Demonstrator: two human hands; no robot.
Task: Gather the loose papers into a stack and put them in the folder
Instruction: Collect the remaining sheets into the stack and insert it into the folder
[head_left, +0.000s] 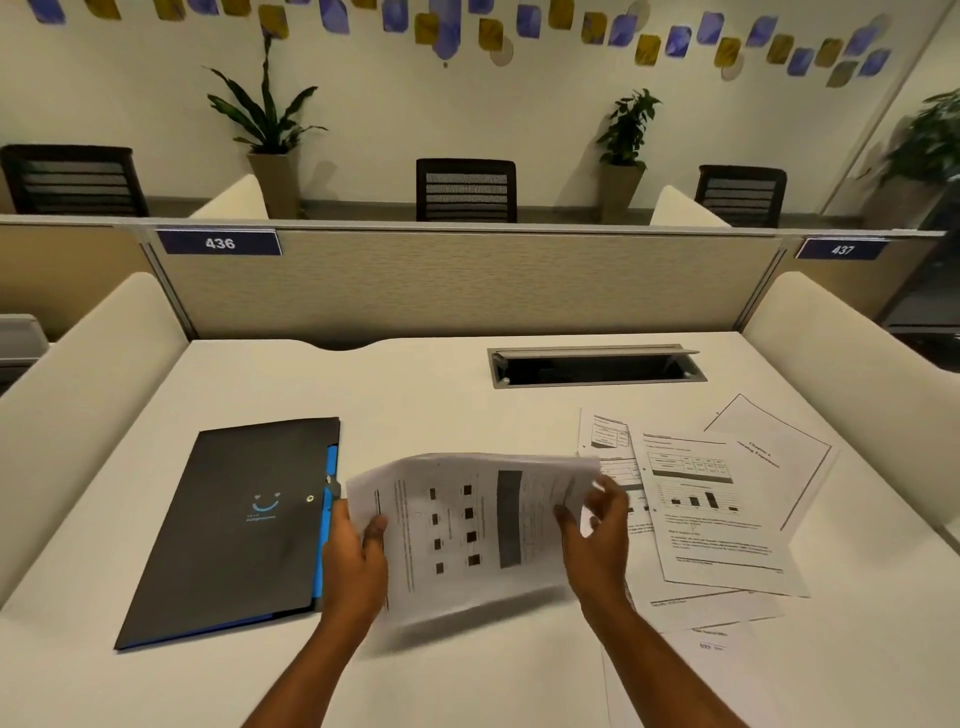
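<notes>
Head view: a blurred sheaf (470, 530) is held above the desk (415, 395), pinched by the left hand (353, 561) at its left edge and gripped by the right hand (597, 530). The folder (244, 525) lies shut left of the left fingers; loose papers (711, 509) lie partly hidden beyond the right fingers, their print unreadable.

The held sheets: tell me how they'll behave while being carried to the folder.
The held sheets are probably floppy: their top edge already curves between the left hand and right hand. They look thin and light, so they could easily fan apart or slip. The closed folder seems stiffer and lies flat.
</notes>
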